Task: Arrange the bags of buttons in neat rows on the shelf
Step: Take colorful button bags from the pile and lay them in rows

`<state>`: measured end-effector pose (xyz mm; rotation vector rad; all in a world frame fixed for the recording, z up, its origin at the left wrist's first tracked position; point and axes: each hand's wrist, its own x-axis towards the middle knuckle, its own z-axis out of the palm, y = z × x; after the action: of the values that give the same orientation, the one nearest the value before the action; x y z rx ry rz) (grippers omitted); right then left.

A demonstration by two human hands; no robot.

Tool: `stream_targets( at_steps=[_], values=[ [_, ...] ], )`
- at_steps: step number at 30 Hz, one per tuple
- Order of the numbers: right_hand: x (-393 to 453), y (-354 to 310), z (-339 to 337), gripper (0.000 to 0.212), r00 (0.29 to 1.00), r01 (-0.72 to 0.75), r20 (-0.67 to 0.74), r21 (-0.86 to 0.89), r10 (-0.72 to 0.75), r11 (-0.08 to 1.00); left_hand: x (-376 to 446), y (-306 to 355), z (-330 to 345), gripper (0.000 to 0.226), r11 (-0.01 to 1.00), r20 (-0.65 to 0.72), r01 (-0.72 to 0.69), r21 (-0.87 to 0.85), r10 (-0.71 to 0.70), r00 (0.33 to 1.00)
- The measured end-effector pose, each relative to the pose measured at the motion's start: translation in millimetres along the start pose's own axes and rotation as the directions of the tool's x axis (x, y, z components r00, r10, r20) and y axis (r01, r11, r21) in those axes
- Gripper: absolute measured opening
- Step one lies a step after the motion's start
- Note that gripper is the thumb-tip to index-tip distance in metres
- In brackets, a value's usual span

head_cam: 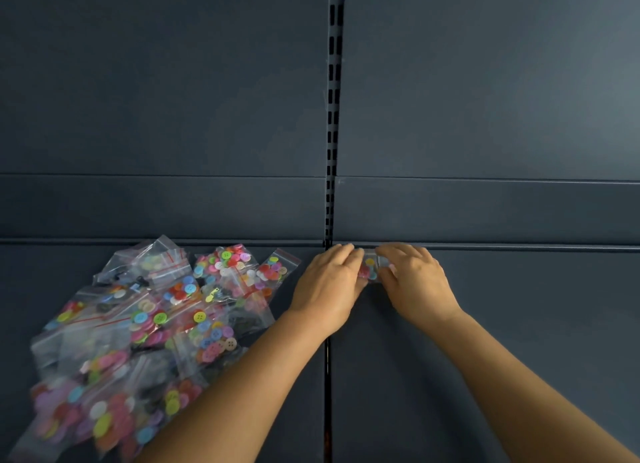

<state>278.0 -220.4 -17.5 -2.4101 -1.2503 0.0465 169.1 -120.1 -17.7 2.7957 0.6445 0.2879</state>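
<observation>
Here, both hands pinch one small bag of buttons [370, 270] at the back edge of the dark shelf [519, 324]: left hand [329, 286] and right hand [415, 282] fingers curl round its sides. The heap of button bags [145, 327] lies well left of that bag.

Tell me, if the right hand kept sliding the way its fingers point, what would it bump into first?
The right hand points up-left toward the shelf's back. It already pinches the small bag of buttons; beyond that, probably the left hand's fingertips or the back ledge. Depth is unclear.
</observation>
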Motion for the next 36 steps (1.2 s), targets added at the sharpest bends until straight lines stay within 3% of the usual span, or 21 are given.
stream_targets(
  at_steps=[7, 14, 18, 22, 26, 32, 36],
  values=[
    [0.4, -68.3, 6.3, 0.035, 0.990, 0.128, 0.030, 0.160, -0.134, 0.979, -38.2, -41.4, -38.1, 0.046, 0.985, -0.166, 0.174, -0.008, -0.173, 0.971],
    [14.6, -108.3, 40.3, 0.041, 0.962, 0.178, 0.184, 0.145, -0.203, 0.973, -61.1, -97.5, -43.4, 0.046, 0.936, -0.118, 0.338, 0.096, -0.327, 0.938],
    [21.2, -111.5, 64.0, 0.039, 0.953, 0.146, 0.258, 0.066, -0.159, 0.987, -64.7, -108.7, -37.4, 0.047, 0.927, -0.080, 0.364, 0.086, -0.358, 0.930],
    [27.3, -117.0, 66.0, 0.029, 0.981, 0.041, 0.182, 0.160, -0.071, 0.986, -63.3, -113.3, -38.4, 0.054, 0.917, -0.086, 0.398, 0.025, -0.395, 0.915],
    [33.6, -125.7, 64.6, 0.047, 0.966, -0.137, 0.238, 0.147, 0.100, 0.980, -60.1, -120.2, -40.4, 0.043, 0.916, -0.063, 0.398, -0.043, -0.401, 0.914],
    [34.7, -130.5, 61.1, 0.008, 0.951, -0.232, 0.259, 0.236, 0.169, 0.944, -62.6, -125.6, -45.4, 0.046, 0.890, -0.075, 0.382, -0.250, -0.412, 0.908],
    [27.7, -129.9, 60.7, 0.011, 0.963, -0.227, 0.205, 0.272, 0.174, 0.935, -62.6, -130.0, -48.4, 0.028, 0.923, -0.074, 0.357, -0.146, -0.370, 0.926]
  ],
)
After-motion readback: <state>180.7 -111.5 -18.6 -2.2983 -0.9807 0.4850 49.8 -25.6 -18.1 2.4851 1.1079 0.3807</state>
